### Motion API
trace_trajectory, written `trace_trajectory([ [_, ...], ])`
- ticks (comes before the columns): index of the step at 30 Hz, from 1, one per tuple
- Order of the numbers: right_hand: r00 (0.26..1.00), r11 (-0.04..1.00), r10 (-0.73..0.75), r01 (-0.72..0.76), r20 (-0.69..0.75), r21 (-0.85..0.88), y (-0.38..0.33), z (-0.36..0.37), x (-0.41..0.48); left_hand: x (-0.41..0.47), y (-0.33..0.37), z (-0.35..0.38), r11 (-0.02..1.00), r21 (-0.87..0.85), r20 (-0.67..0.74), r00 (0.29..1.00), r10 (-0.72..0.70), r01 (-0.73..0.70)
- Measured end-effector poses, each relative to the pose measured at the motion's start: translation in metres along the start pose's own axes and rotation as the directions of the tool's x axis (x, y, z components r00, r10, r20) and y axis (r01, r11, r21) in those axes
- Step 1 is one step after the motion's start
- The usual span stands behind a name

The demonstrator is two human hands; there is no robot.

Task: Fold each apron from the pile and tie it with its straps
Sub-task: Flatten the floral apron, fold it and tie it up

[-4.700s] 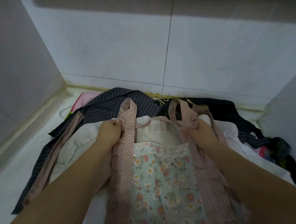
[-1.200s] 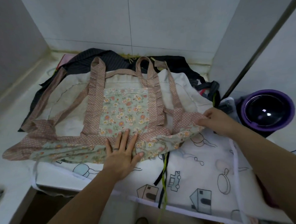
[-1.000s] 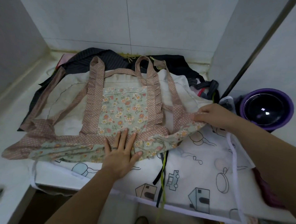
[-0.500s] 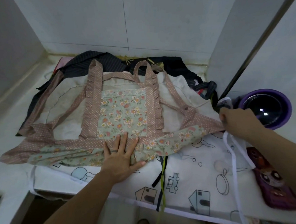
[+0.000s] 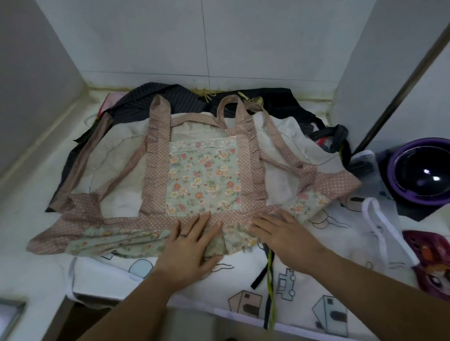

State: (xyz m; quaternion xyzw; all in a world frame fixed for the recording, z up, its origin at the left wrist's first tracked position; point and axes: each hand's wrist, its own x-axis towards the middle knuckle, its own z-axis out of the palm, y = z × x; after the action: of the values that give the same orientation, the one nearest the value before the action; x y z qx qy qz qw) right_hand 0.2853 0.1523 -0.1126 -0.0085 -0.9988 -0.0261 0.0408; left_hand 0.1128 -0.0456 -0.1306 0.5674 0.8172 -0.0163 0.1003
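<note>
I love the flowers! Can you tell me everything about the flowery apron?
The floral apron is thin cloth: a mint flower-print bib framed by ruffled pink dotted bands, with pink dotted straps looping toward the wall. It lies spread out on top of the pile, over a cream cloth and a white cartoon-print apron. Its near edge is bunched and wrinkled. The left hand and right hand press flat on that edge.

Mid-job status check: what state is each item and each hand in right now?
floral apron: spread out, straps untied.
left hand: open, flat on the apron's near edge.
right hand: open, flat on the apron beside the left.
cartoon-print apron: spread flat underneath.
dark striped apron: crumpled at the back.
purple bowl: upright.
</note>
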Motion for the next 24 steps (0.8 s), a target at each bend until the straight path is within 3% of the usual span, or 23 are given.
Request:
trace_trajectory([
  [5, 0.99, 0.994, 0.088, -0.094, -0.108, -0.055, 0.02, 0.011, -0.004, -0.042, -0.066, 0.006, 0.999, 0.013, -0.14, 0.989, 0.038, -0.036],
  [10, 0.965, 0.99, 0.022, -0.059, -0.261, -0.132, 0.032, 0.0, 0.0, -0.066, -0.101, 0.005, 0.998, 0.07, -0.262, 0.965, 0.019, -0.001],
  [15, 0.896, 0.987, 0.151, -0.157, -0.417, 0.019, 0.04, -0.036, 0.018, -0.063, -0.101, -0.003, 0.992, 0.123, -0.264, 0.963, 0.048, -0.016],
  [19, 0.878, 0.979, 0.201, -0.189, -0.435, 0.07, 0.042, -0.058, 0.029, -0.065, -0.096, -0.007, 0.99, 0.083, -0.162, 0.982, -0.099, 0.114],
  [24, 0.885, 0.971, 0.24, -0.21, -0.399, 0.119, 0.04, -0.059, 0.026, -0.072, -0.089, -0.008, 0.962, 0.097, -0.21, 0.95, -0.23, 0.254],
])
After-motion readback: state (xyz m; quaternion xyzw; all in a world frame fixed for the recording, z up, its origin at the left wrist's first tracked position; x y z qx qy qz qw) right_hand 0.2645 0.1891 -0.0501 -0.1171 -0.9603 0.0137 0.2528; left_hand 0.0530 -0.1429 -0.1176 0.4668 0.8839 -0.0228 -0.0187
